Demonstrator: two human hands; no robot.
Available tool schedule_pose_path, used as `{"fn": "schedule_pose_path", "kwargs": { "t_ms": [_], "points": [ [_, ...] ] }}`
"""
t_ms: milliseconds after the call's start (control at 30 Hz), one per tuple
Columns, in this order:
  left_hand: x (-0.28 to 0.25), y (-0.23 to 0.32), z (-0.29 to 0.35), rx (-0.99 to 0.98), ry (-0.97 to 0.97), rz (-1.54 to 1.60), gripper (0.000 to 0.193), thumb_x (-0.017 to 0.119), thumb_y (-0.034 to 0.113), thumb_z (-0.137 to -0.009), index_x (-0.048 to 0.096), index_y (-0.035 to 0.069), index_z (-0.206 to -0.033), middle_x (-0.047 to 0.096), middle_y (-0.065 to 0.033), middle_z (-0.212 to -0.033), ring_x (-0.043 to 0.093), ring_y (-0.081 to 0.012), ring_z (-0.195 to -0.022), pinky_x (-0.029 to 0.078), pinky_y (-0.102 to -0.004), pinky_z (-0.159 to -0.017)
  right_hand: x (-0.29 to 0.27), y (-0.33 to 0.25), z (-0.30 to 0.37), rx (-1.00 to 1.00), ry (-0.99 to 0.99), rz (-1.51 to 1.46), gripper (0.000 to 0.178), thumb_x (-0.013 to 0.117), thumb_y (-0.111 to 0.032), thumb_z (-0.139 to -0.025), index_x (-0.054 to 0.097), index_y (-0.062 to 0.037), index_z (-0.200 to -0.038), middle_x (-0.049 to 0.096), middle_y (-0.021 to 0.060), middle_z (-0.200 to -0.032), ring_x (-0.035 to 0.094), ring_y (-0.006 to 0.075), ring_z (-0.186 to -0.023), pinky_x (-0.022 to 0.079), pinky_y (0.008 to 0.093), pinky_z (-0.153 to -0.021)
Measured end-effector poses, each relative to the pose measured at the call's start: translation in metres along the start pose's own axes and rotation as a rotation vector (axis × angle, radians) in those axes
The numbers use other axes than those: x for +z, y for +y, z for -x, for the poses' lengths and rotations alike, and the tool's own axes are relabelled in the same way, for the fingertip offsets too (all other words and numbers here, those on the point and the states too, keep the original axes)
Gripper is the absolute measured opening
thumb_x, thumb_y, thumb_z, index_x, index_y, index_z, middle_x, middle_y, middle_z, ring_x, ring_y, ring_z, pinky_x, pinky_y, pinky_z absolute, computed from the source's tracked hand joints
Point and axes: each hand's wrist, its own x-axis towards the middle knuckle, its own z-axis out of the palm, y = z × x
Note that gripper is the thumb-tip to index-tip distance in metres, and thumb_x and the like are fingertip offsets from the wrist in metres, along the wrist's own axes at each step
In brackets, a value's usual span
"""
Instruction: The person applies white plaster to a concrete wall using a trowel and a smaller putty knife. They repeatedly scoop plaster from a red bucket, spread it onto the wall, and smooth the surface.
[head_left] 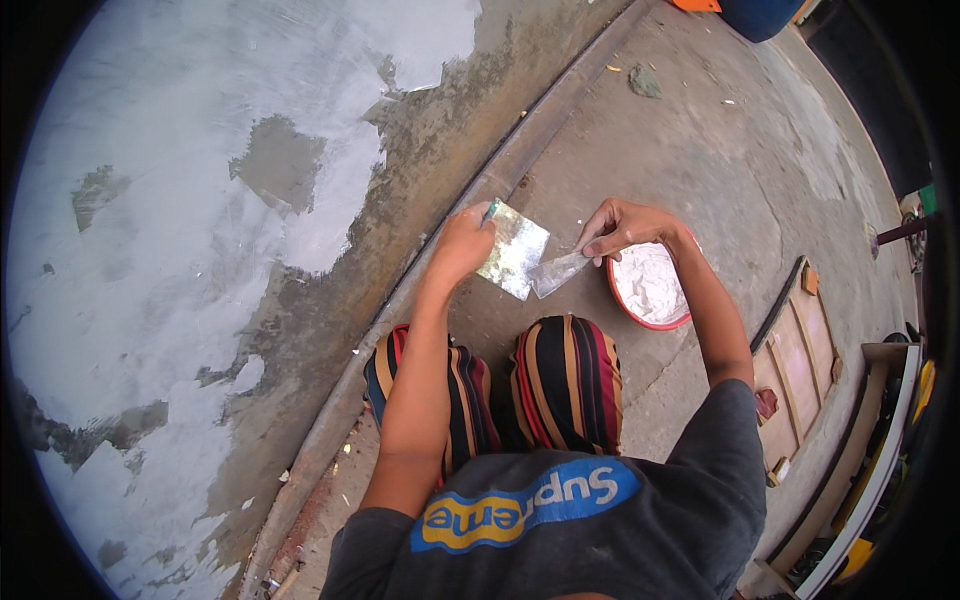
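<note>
My left hand (465, 240) is closed around the handle of a wide, square putty knife (518, 252), its shiny metal blade pointing right. A narrower scraper (560, 273) with a thin greyish blade is pinched in the fingers of my right hand (625, 226). The two blades meet or nearly touch at their edges; I cannot tell which. Just below my right wrist stands a red-rimmed bowl (655, 326) of white putty (646, 280), partly covered by my forearm. White smears show on my right fingers.
To the left rises a grey wall (280, 165) patchily coated in white. A raised ledge (545, 115) runs along its foot. On the concrete floor lie a stone (645, 81) and, at right, a wooden-framed panel (800, 365). A blue container (757, 15) stands at the far top.
</note>
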Motion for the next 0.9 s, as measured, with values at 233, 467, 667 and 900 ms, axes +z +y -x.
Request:
{"fn": "schedule_pose_path", "kwargs": {
  "t_ms": [233,467,667,900],
  "points": [
    [0.005,-0.013,0.0,-0.001,0.121,-0.192,0.044,0.048,0.015,-0.09,0.049,-0.011,-0.126,0.061,-0.0353,-0.111,0.059,-0.045,-0.108,0.044,-0.0457,-0.094,0.006,0.009,-0.003,-0.161,0.149,-0.326,0.026,0.065,-0.015,-0.088,0.071,0.0022,-0.106,0.069,0.0054,-0.074,0.055,0.0062,-0.057,0.04,0.0202,-0.05],
    [0.004,-0.012,0.0,-0.215,-0.03,-0.413,0.058,0.046,0.007,-0.086,0.036,-0.013,-0.139,0.061,-0.0347,-0.114,0.06,-0.0449,-0.109,0.046,-0.0484,-0.096,0.034,-0.034,-0.048,-0.504,0.618,-0.575,0.04,0.061,-0.018,-0.093,0.058,-0.0012,-0.13,0.068,0.0081,-0.096,0.058,0.0103,-0.074,0.048,0.0246,-0.068],
    [-0.01,-0.014,0.008,-0.265,0.026,-0.41,0.058,0.047,0.007,-0.086,0.036,-0.008,-0.141,0.061,-0.0332,-0.115,0.06,-0.0447,-0.11,0.046,-0.0498,-0.096,0.058,-0.055,-0.116,-0.572,0.91,-0.704,0.044,0.057,-0.018,-0.097,0.051,-0.0043,-0.139,0.063,0.005,-0.098,0.054,0.0084,-0.074,0.047,0.0237,-0.068],
    [-0.022,-0.017,0.02,-0.244,0.111,-0.419,0.053,0.048,0.01,-0.087,0.04,-0.009,-0.136,0.062,-0.0351,-0.105,0.061,-0.0463,-0.104,0.047,-0.0505,-0.091,0.087,-0.076,-0.156,-0.521,1.223,-0.227,0.044,0.052,-0.016,-0.098,0.048,-0.0051,-0.141,0.056,0.0099,-0.095,0.053,0.0155,-0.083,0.043,0.0292,-0.076]
  ]
}}
